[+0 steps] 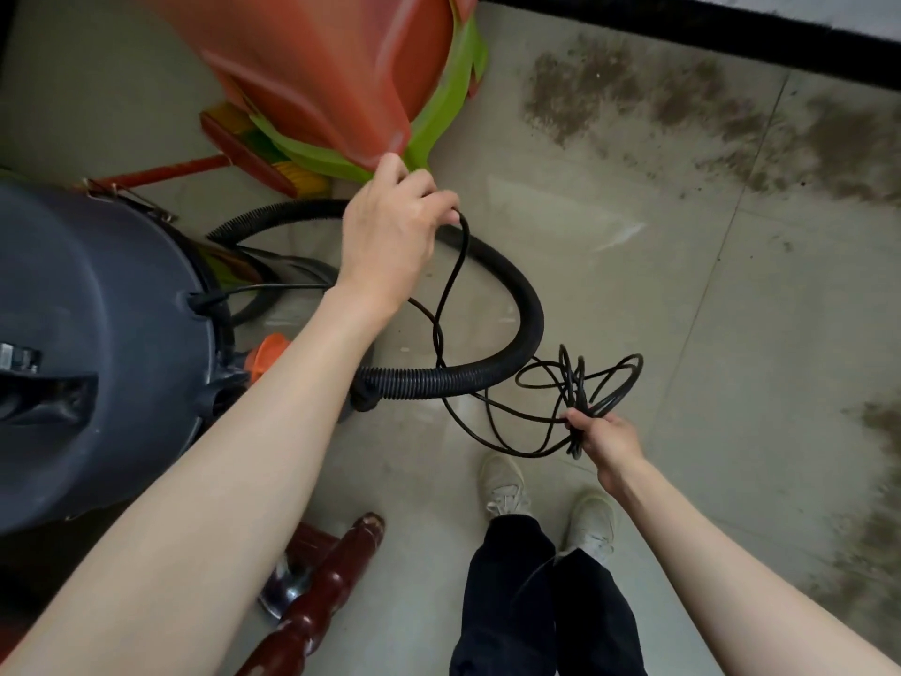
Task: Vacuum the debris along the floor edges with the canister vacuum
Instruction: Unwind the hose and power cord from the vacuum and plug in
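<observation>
The dark grey canister vacuum (88,344) stands at the left. Its black ribbed hose (529,304) curves in a loop over the floor in the middle. My left hand (390,231) is raised over the hose and pinches a strand of the thin black power cord (451,280). My right hand (609,439) grips a bundle of coiled cord loops (580,380) lower right of the hose. Brown debris (648,95) lies spread along the black floor edge at the top right, and more debris (872,524) sits at the right.
Stacked orange and green plastic stools (341,85) stand at the top, with a red broom (234,143) beside them. A dark red wooden furniture leg (322,583) is at the bottom. My feet in pale shoes (504,485) stand on the grey tiles.
</observation>
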